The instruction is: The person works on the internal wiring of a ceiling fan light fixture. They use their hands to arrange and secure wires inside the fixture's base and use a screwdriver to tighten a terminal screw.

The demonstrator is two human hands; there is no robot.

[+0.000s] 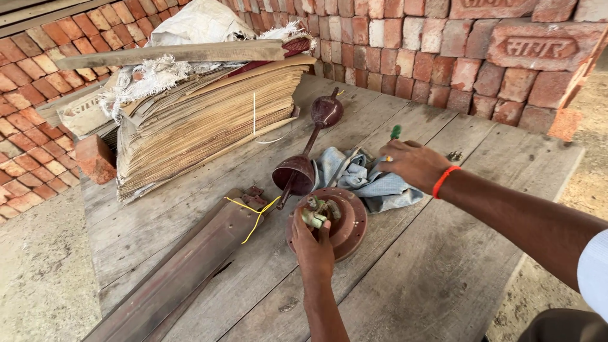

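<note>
Head view: we note left hand, lower centre, gripping rim of round brown fan motor on wooden table. Right hand, centre right, clenched on green-handled screwdriver over blue cloth. We judge step: motor steadied, tool fetched. Next move calls for tip brought to motor centre fittings.

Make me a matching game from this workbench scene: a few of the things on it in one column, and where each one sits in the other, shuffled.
Things:
1. round motor housing
2. blue-grey cloth
3. stack of brown sheets
4. long metal blades

Places:
A. under the right hand
B. against the brick wall, at the table's far left
C. near left, tied with yellow wire
D. under the left hand

Pairs: 1-D, 2-A, 3-B, 4-C
</note>
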